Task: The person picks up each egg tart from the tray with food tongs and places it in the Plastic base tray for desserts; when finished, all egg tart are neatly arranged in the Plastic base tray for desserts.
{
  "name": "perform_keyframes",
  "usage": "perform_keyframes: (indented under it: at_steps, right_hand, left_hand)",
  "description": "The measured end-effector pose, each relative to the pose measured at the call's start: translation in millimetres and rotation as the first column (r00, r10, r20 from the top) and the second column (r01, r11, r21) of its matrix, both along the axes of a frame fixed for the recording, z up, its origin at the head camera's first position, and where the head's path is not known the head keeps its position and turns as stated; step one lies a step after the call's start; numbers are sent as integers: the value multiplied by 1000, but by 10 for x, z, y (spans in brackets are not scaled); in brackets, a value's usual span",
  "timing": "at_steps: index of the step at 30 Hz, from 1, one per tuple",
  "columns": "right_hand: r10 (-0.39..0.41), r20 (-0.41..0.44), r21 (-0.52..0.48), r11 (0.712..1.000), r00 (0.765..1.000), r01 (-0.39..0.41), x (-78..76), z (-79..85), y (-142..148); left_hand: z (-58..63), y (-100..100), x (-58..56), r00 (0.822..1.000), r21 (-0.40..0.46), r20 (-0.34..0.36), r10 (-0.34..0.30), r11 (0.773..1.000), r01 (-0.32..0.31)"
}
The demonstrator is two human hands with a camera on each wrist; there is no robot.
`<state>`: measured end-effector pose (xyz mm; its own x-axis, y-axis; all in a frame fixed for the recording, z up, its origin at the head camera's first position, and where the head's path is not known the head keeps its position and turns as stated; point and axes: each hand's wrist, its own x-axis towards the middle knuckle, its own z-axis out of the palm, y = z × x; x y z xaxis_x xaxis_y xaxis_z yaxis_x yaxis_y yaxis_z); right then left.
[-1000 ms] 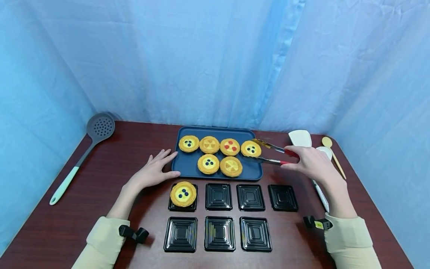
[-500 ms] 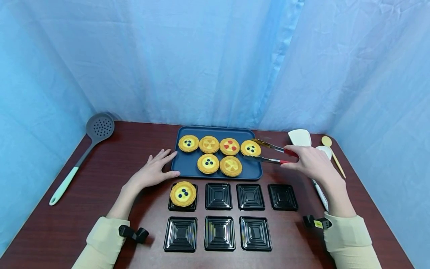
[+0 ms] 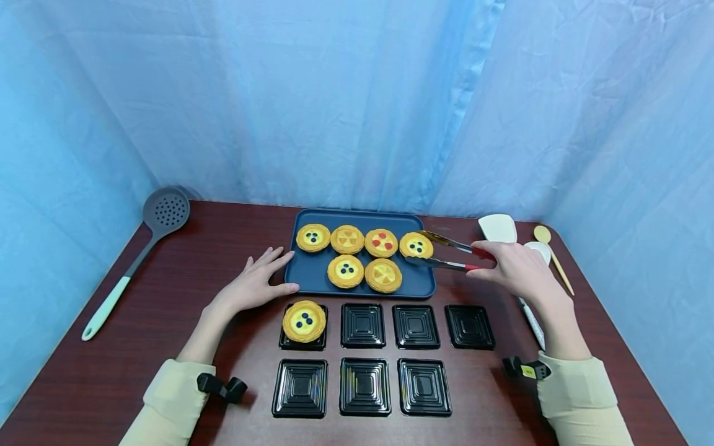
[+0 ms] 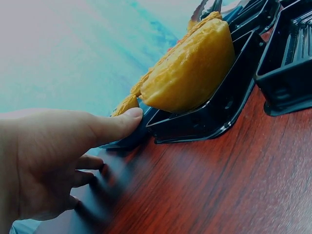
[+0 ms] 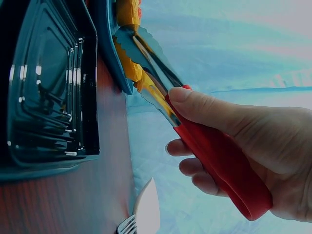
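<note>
Little differs from a second ago: the right hand [image 3: 521, 266] stays at the right end of the tray [image 3: 416, 284], and the left hand [image 3: 253, 282] keeps its spread fingers and thumb at the tray's left edge. The right hand grips the red handles of the tongs [image 5: 219, 158]. Their jaws stand wide, one behind the tart [image 3: 416, 246] and one in front; whether they press on it, I cannot tell.

The tart sits at the right end of the tray's back row, just beside a tart with red pieces [image 3: 382, 243]. It is round, with a golden crust, a pale yellow filling and three dark blue berries in the middle. The tongs have metal arms with scalloped tips.
</note>
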<state>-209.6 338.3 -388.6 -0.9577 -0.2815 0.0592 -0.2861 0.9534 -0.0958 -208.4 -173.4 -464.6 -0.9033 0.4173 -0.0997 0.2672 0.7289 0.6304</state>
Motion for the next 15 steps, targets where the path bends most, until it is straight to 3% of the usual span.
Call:
perform_keyframes:
  at_steps: [15]
  right_hand:
    - [2,-1,-1,1000,1000,-2,21,19,-14]
  left_hand:
    - [13,12,8,1000,1,2,-2,1000,2]
